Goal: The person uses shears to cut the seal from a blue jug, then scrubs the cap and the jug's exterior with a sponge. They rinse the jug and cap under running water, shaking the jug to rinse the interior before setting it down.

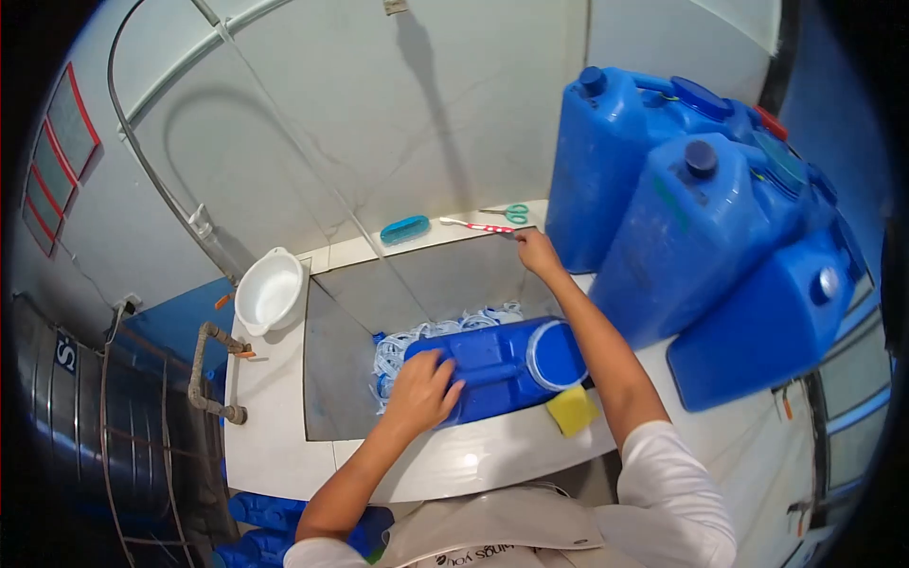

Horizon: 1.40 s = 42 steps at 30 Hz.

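Note:
A blue plastic jug (488, 386) with a wide round lid (557, 355) lies on its side across the front of a grey basin (346, 312). My left hand (424, 393) grips the jug's near left part, fingers bent over it. On the far ledge, my right hand (538, 253) has its fingers closed at the handle end of a red-and-white toothbrush (478, 226); the fingertips are partly hidden. Green-handled scissors (514, 214) lie just beyond that hand. To their left is a blue scrub brush (404, 229).
White-and-blue rings or seals (390, 358) fill the basin floor behind the jug. A yellow sponge (572, 411) sits at the front edge. Several large blue jugs (663, 218) crowd the right side. Left are a white bowl (271, 292) and a pipe (199, 369).

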### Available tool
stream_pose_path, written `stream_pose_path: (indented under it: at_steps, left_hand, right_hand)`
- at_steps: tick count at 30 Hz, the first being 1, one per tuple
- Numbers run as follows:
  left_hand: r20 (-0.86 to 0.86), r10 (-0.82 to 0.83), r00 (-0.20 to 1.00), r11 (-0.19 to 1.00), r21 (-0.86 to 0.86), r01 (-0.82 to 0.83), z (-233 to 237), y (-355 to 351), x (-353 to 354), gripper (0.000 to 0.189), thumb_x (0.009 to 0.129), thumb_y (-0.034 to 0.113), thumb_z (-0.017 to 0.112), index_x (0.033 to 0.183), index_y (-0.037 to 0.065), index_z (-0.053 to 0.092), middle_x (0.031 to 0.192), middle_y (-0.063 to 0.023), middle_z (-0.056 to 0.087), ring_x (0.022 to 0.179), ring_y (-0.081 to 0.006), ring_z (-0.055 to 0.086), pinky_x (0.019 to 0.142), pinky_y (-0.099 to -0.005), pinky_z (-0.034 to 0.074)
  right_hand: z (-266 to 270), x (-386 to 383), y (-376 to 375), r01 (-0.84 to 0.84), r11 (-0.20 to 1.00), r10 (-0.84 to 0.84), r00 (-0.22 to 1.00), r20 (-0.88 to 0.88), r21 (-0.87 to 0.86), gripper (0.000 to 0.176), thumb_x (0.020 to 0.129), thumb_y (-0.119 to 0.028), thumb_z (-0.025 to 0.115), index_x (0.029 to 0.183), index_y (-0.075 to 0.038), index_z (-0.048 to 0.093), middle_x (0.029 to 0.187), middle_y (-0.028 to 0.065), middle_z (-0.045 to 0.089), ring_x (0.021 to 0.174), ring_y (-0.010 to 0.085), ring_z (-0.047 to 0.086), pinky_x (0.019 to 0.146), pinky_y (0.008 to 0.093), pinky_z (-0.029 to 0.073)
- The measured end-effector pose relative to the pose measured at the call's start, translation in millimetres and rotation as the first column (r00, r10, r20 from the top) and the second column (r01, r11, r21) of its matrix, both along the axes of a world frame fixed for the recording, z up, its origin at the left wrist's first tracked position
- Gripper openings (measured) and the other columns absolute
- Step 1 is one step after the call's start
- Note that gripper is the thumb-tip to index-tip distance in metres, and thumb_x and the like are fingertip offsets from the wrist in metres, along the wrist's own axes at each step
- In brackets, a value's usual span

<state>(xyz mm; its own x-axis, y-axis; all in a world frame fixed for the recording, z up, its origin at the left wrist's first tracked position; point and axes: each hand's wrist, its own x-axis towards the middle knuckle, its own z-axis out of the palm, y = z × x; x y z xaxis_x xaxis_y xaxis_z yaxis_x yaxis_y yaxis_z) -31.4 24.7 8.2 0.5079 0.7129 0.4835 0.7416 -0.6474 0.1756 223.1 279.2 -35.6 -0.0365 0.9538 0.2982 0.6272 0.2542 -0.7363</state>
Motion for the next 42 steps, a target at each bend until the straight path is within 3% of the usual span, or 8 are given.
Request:
stream_pose_path:
  at_steps: [6,16,18,21,25,27,38,42]
  left_hand:
    - [-0.18,0.276,0.944,0.925,-0.217,-0.311,-35.0,-19.0,-9.8,0.036,0.08,0.032,0.065,0.1,0.004,0.058,0.085,-0.0144,0.055,0.065,-0.0296,0.06,0.052,-0.0371,0.049]
    - [-0.189,0.315,0.93,0.946,-0.02,-0.324,-49.7,-6.1,-14.7,0.028,0.077,0.036,0.064,0.075,0.01,0.053,0.052,-0.0062,0.05,0.04,-0.0225,0.054,0.038,-0.0338,0.045]
    - [-0.174,0.321,0.931,0.944,-0.019,-0.329,-48.9,-3.9,-13.8,0.026,0.077,0.033,0.063,0.073,0.01,0.052,0.051,-0.0065,0.051,0.04,-0.0232,0.055,0.037,-0.0342,0.045]
    - [-0.121,0.313,0.942,0.948,-0.021,-0.318,-52.1,-0.6,-12.9,0.023,0.077,0.029,0.061,0.07,0.009,0.051,0.051,-0.0074,0.052,0.04,-0.0245,0.055,0.037,-0.0351,0.044]
    - [0.009,0.246,0.969,0.968,0.039,-0.246,-52.6,2.3,-11.5,0.018,0.078,0.025,0.057,0.071,0.009,0.052,0.052,-0.009,0.052,0.044,-0.0271,0.056,0.039,-0.0388,0.045]
    - [0.008,0.289,0.957,0.957,0.025,-0.289,-56.7,2.9,-8.3,0.018,0.078,0.024,0.057,0.071,0.009,0.051,0.052,-0.0099,0.053,0.044,-0.028,0.056,0.04,-0.0395,0.045]
    - [-0.002,0.54,0.841,0.837,-0.105,-0.538,-65.3,-8.3,6.5,0.018,0.082,0.022,0.053,0.072,0.007,0.052,0.054,-0.0158,0.057,0.049,-0.035,0.058,0.044,-0.0461,0.047]
    - [-0.052,0.723,0.689,0.668,-0.203,-0.716,-52.6,-11.1,23.1,0.025,0.084,0.025,0.049,0.074,0.004,0.059,0.058,-0.0206,0.059,0.053,-0.0385,0.06,0.051,-0.0498,0.048]
  right_hand:
    - [-44.9,5.0,109.8,0.258,0.966,-0.236,0.857,0.458,0.015,0.019,0.081,-0.007,0.055,0.098,-0.004,0.064,0.104,0.0177,0.061,0.097,0.0371,0.06,0.081,0.0446,0.051]
    - [-53.6,6.5,147.6,0.242,0.962,-0.107,0.764,0.637,-0.129,0.026,0.086,-0.011,0.052,0.109,-0.007,0.063,0.111,0.014,0.059,0.103,0.0342,0.059,0.082,0.0429,0.052]
    - [-23.2,1.4,132.8,0.142,0.949,0.092,0.732,0.675,-0.282,0.031,0.079,-0.017,0.059,0.106,-0.003,0.062,0.109,0.0226,0.061,0.1,0.0378,0.061,0.082,0.0443,0.05]
    - [31.6,-27.1,46.5,0.052,0.969,0.078,0.864,0.498,-0.242,0.034,0.08,-0.02,0.059,0.102,0.005,0.056,0.101,0.0287,0.061,0.095,0.0392,0.062,0.077,0.0457,0.05]
    - [15.5,-88.1,-101.3,-0.402,0.881,0.371,0.914,-0.162,-0.25,0.036,0.087,-0.013,0.049,0.113,0.009,0.038,0.102,0.0341,0.054,0.096,0.0476,0.055,0.085,0.0497,0.043]
    - [-35.8,-112.7,-146.8,-0.344,0.938,0.346,0.914,-0.212,0.049,0.035,0.087,-0.01,0.05,0.114,0.008,0.038,0.108,0.0342,0.049,0.104,0.0486,0.049,0.09,0.0495,0.04]
    - [-31.9,-119.5,-173.1,-0.206,0.978,0.206,0.979,0.01,0.042,0.034,0.086,-0.007,0.051,0.116,0.007,0.041,0.111,0.0292,0.049,0.104,0.0454,0.048,0.089,0.0505,0.038]
    - [-28.0,-121.0,-175.0,-0.177,0.983,0.176,0.984,0.023,0.057,0.034,0.087,-0.008,0.05,0.115,0.007,0.041,0.111,0.0286,0.049,0.103,0.0453,0.048,0.089,0.0512,0.038]
